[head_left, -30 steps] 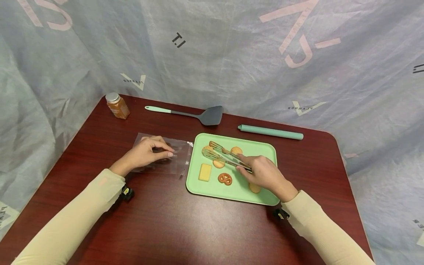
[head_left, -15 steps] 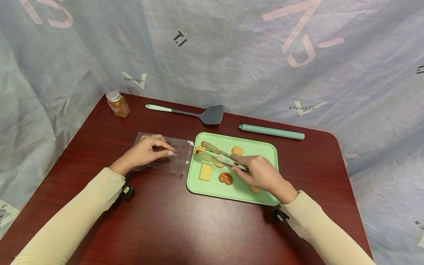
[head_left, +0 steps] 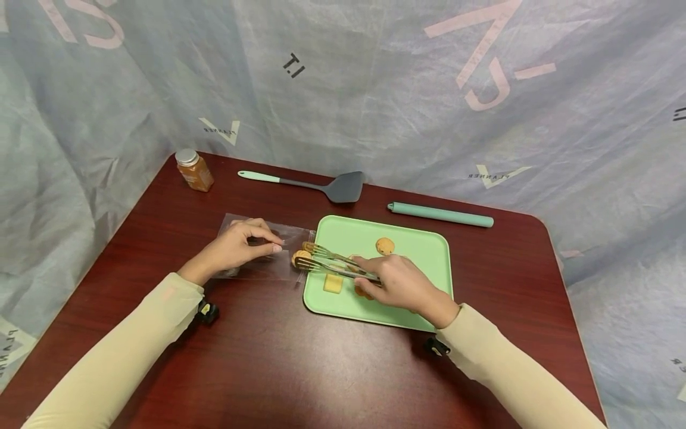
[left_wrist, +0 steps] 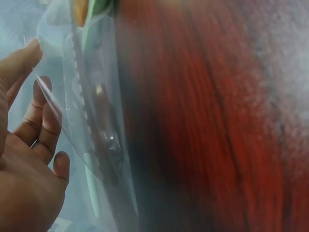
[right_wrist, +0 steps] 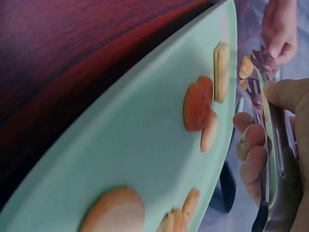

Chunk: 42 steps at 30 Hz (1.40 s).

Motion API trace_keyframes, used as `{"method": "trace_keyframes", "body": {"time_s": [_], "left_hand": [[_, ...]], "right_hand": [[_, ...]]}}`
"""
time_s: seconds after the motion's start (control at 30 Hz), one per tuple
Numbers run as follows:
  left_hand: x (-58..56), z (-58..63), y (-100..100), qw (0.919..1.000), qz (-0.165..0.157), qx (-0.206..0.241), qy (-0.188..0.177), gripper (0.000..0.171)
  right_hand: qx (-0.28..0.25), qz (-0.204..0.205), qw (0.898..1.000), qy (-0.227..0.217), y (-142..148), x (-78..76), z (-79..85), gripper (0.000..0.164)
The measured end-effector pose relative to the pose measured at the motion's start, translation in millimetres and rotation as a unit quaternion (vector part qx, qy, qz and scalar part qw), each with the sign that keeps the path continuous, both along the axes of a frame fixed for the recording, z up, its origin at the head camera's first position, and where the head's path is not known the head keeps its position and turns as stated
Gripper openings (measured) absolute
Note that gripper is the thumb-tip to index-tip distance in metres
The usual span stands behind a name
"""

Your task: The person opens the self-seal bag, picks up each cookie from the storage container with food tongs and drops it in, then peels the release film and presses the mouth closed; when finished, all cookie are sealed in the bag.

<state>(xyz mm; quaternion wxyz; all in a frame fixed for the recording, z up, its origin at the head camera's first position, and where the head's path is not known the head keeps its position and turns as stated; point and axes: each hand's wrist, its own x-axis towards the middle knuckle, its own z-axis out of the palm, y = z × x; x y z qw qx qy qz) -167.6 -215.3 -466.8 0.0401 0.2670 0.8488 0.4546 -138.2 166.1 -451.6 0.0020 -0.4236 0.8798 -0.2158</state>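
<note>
My left hand [head_left: 236,247] pinches one layer of a clear plastic bag [head_left: 276,271] between thumb and fingers, lifting it so the mouth gapes toward the tray. In the left wrist view, the bag's film [left_wrist: 79,116] stands partly raised. My right hand [head_left: 402,286] grips metal tongs [head_left: 321,266], whose slotted tips hold a swirled round cookie [head_left: 300,256] at the bag's mouth, past the left rim of the light green tray [head_left: 351,226]. Lying on the tray are a rectangular biscuit [head_left: 333,284], a round cookie [head_left: 384,246] and a pretzel [right_wrist: 197,104]; my right hand partly hides the pretzel in the head view.
Along the back of the dark red table lie a grey spatula [head_left: 344,187] with a pale green handle and a green rod [head_left: 442,214]. A silver-lidded jar of orange-brown contents [head_left: 196,173] stands at the back left corner. A printed cloth [head_left: 332,89] hangs behind.
The tongs with the swirled cookie have moved left, from over the tray to the bag's mouth, and my right hand has followed. My left hand has stayed in place, pinching the bag.
</note>
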Motion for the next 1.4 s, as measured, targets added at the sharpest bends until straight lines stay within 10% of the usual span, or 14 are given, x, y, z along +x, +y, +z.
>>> {"method": "trace_keyframes", "body": {"time_s": [0.53, 0.93, 1.4], "left_hand": [[18.4, 32.6, 9.5, 0.9989, -0.018, 0.036, 0.025, 0.014], [3.5, 1.6, -1.9, 0.9986, -0.020, 0.048, 0.009, 0.017], [2.9, 1.5, -6.4, 0.9983, -0.030, 0.050, -0.010, 0.015]], "right_hand": [[0.037, 0.038, 0.998, 0.031, -41.5, -10.2, 2.7, 0.043], [0.094, 0.037, 0.994, 0.029, -66.0, -21.6, 8.7, 0.043], [0.119, 0.047, 0.991, 0.037, -80.5, -27.1, 12.4, 0.046]]}}
